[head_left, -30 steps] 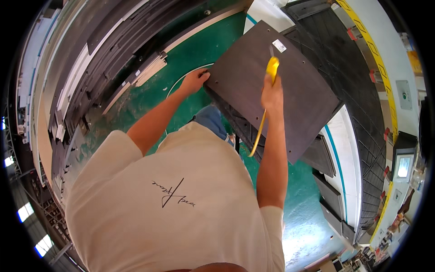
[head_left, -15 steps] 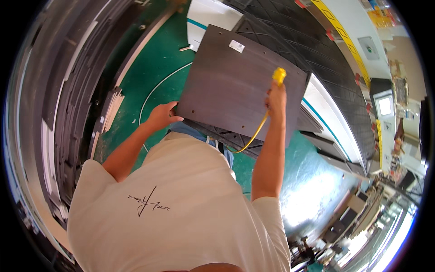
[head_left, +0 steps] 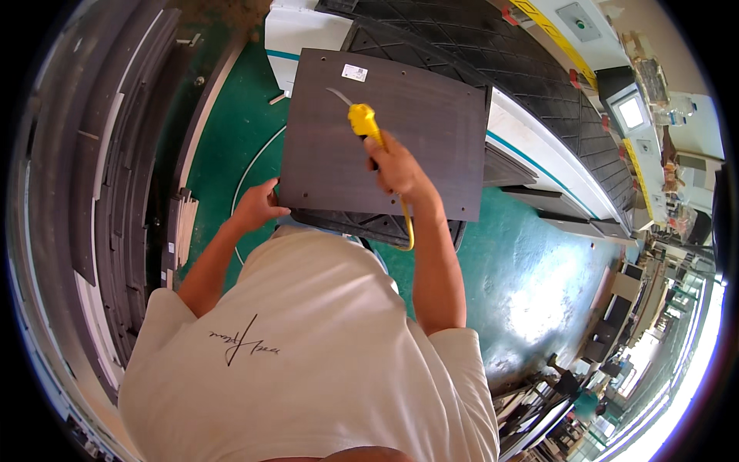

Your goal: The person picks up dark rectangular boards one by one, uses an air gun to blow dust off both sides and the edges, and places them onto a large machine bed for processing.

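head: right hand (head_left: 400, 165) clasps yellow tool (head_left: 362, 121), left hand (head_left: 257, 206), grip unclear, touches brown panel (head_left: 435, 135).

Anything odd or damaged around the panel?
No damage stands out on the dark panel. Mildly odd: a thin pale hose or cable curves over the green floor left of the panel, possibly a trip hazard.

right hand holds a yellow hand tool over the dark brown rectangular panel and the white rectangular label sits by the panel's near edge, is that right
Not quite: the head view shows the white rectangular label by the far edge of the dark brown rectangular panel, toward its left corner. The rest stands: the right hand holds the yellow hand tool over the panel.
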`<state>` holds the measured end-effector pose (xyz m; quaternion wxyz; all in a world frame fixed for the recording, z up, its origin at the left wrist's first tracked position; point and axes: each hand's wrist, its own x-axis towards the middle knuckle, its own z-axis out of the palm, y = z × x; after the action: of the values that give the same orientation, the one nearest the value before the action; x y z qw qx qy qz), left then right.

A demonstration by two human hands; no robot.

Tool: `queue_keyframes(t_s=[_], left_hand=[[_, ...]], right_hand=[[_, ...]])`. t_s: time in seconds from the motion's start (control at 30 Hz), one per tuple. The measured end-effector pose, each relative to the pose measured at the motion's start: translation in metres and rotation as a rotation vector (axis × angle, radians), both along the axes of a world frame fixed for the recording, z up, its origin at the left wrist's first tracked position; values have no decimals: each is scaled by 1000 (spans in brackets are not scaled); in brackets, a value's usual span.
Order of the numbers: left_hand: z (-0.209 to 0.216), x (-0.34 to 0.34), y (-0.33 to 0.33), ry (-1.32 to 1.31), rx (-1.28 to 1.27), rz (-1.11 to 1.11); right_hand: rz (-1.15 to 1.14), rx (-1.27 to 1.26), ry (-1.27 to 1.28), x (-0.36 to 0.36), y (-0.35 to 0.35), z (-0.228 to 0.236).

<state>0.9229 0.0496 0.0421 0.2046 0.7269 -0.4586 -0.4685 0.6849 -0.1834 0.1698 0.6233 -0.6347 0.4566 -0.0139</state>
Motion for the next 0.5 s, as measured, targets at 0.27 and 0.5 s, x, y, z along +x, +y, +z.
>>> queue_keyframes(t_s=[0.27, 0.5], left_hand=[[-2, -1, -13, -399, -158, -113], [2, -33, -25, -636, -352, -216]], right_hand=[[-476, -22, 13, -134, -30, -28], [-717, -116, -45, -151, 41, -68]])
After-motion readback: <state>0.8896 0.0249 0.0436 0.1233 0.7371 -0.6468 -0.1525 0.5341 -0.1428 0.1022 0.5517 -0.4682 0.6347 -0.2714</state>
